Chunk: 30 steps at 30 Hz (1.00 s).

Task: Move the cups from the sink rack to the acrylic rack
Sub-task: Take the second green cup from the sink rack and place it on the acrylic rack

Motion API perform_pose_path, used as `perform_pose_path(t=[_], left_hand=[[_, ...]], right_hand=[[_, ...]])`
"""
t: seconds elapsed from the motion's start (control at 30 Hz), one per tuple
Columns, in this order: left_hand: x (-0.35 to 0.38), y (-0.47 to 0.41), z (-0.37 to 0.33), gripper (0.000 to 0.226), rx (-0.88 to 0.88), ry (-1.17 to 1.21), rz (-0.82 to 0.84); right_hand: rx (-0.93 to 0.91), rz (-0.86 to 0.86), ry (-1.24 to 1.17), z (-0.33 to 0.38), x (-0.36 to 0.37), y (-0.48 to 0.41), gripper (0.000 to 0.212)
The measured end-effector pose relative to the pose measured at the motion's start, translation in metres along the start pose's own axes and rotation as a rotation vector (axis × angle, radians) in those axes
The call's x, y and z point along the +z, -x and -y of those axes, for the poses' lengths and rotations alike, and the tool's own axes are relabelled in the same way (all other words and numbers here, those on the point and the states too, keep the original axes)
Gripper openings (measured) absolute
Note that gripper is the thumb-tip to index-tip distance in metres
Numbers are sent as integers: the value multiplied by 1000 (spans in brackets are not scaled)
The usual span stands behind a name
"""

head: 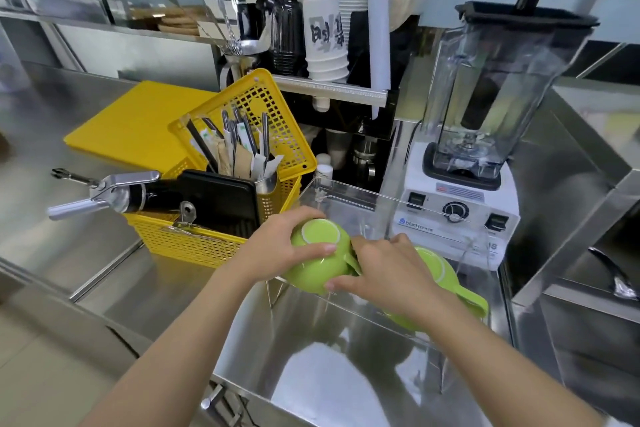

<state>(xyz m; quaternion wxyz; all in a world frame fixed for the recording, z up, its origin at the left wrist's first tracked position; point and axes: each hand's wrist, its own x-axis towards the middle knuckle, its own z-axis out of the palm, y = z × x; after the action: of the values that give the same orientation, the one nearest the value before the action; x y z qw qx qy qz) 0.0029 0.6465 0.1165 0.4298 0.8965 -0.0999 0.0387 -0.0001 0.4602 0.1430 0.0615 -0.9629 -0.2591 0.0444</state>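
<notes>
A green cup [320, 262] is held upside down, its white-ringed base facing up, at the left end of the clear acrylic rack [374, 196]. My left hand [282, 248] wraps its left side with the thumb across the front. My right hand [384, 267] grips its handle and rim from the right. A second green cup [450, 279] lies upside down in the rack just behind my right hand, its handle pointing right. The sink rack is not in view.
A yellow basket [207, 239] with cutlery, a black tray and a cream whipper stands left of the rack. A white blender [460, 204] stands behind the rack. A yellow cutting board [138, 121] lies at the far left. A steel sink basin [329, 367] lies below.
</notes>
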Motion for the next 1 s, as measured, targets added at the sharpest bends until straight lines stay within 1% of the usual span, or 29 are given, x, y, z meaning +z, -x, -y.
perform_pose_path(t=[0.13, 0.23, 0.33, 0.4, 0.47, 0.6, 0.67, 0.77, 0.83, 1.0], left_hand=[[6, -1, 5, 49, -13, 45, -5], [12, -3, 6, 54, -17, -1, 30], [12, -5, 8, 59, -31, -28, 55], [10, -5, 5, 57, -28, -24, 52], [9, -4, 0, 54, -7, -59, 17], [7, -9, -22, 73, 14, -66, -73], [12, -16, -40, 76, 60, -82, -110], [30, -29, -78, 64, 222, -88, -113], [48, -40, -109, 59, 315, -69, -70], [115, -65, -176, 45, 368, 58, 76]], right_hand=[[-11, -16, 24, -4, 4, -3, 54], [-42, -39, 95, -7, 8, -5, 49], [-63, -38, 78, -9, 7, -5, 46], [-81, -52, 51, -11, 5, -2, 45], [-96, -76, 18, -15, 1, 2, 44], [-88, -186, -50, -35, -9, 15, 47], [-57, -241, -103, -49, -16, 23, 49], [-13, -303, -188, -76, -27, 38, 52], [35, -356, -245, -99, -33, 50, 53], [213, -449, -348, -172, -33, 86, 51]])
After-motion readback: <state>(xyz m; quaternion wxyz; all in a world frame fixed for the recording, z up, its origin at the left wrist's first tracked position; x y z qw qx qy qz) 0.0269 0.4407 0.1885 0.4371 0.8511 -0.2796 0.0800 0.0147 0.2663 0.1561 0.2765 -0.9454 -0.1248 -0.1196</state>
